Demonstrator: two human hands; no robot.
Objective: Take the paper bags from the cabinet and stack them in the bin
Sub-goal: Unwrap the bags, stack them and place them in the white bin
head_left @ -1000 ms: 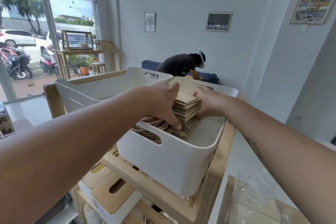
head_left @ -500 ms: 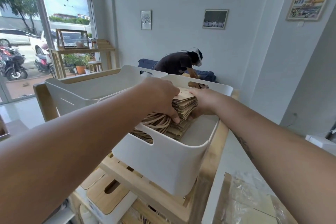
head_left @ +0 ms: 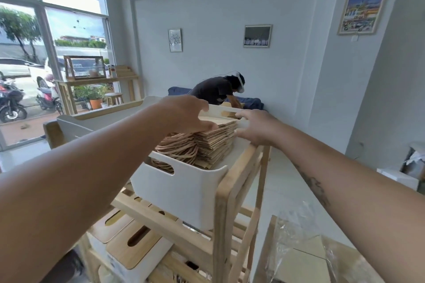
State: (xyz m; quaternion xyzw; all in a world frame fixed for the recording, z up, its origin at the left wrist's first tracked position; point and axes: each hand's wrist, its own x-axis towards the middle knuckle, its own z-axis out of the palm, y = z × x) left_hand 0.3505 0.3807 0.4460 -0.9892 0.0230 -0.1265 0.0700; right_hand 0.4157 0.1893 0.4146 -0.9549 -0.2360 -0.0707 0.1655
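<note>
Head view: our left hand (head_left: 184, 115) lies spread, fingers loose, on top of the bags (head_left: 213, 142), which sit stacked in the white bin (head_left: 190, 193) on the wooden shelf (head_left: 232, 181). At three o'clock of the stack, our right hand (head_left: 257, 128) is open, fingertips touching the stack's edge.

In front of me stands a light wooden slatted shelf rack (head_left: 232, 181). On its top shelf sits a white plastic bin with cut-out handle slots (head_left: 195, 190), set against the rack's right-hand corner post. A second white plastic bin (head_left: 99, 122) sits just beside it to the left on the same shelf. On the lower shelf rest white boxes with slotted bamboo lids (head_left: 128, 248), side by side.
</note>
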